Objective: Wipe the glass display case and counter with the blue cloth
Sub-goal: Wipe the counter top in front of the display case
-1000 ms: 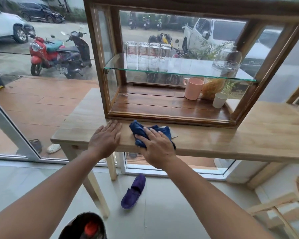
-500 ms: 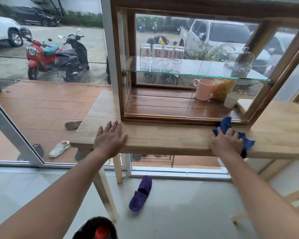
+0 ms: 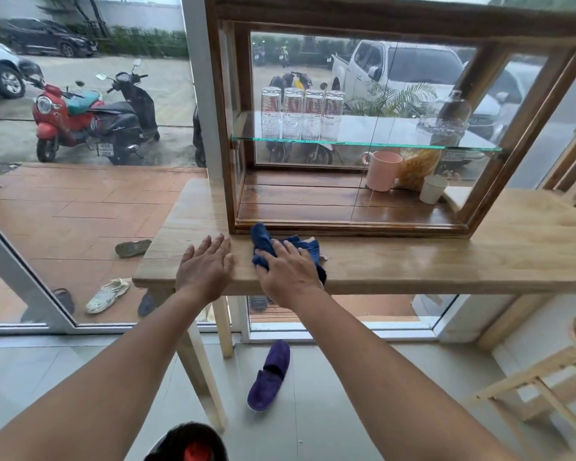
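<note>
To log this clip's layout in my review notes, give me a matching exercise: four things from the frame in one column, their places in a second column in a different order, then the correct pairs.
Things
1. blue cloth
2. pink mug
3. drinking glasses
4. purple slipper

Places
A. on the glass shelf
B. on the tiled floor below the counter
C. on the counter, under the right hand
D. on the wooden bottom of the display case

Pairs: 1-C, 2-D, 3-A, 4-B
</note>
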A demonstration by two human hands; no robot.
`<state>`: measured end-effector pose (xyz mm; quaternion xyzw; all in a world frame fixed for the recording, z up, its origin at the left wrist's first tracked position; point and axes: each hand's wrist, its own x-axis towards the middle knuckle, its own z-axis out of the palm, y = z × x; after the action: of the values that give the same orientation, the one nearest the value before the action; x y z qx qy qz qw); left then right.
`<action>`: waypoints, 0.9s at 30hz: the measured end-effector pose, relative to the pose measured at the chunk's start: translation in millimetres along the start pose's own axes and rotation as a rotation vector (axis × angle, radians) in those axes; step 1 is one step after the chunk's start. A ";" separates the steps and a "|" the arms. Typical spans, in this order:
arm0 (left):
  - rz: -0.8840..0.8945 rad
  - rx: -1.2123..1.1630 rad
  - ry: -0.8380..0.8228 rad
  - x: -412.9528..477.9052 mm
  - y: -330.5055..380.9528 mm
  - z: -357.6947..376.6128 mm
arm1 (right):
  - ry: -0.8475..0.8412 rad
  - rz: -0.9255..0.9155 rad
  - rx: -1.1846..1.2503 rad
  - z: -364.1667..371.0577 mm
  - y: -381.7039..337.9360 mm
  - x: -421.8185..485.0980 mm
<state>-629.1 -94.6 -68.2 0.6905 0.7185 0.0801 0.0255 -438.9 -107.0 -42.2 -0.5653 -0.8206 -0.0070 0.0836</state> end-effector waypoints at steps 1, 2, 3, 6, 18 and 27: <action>-0.002 0.000 0.003 -0.3 0.3 -0.2 | -0.001 -0.062 0.006 -0.6 1.7 -3.1; -0.003 -0.002 0.005 -1.0 0.3 0.0 | 0.002 -0.113 0.009 -0.8 6.2 -8.9; -0.001 -0.003 0.007 -1.7 0.1 0.4 | 0.014 -0.156 0.009 -0.8 14.3 -16.3; -0.013 -0.025 -0.002 -2.6 0.8 0.3 | 0.069 -0.192 0.033 -4.4 57.7 -39.5; 0.149 -0.132 -0.036 -10.3 118.8 5.5 | 0.106 0.470 -0.066 -13.8 178.5 -69.7; 0.284 -0.112 -0.086 3.6 227.3 13.6 | 0.075 0.146 0.033 -20.1 253.7 -109.2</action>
<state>-402.7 -82.2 -47.2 0.7854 0.6063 0.0932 0.0831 -162.8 -118.8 -59.3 -0.6216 -0.7734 -0.0088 0.1239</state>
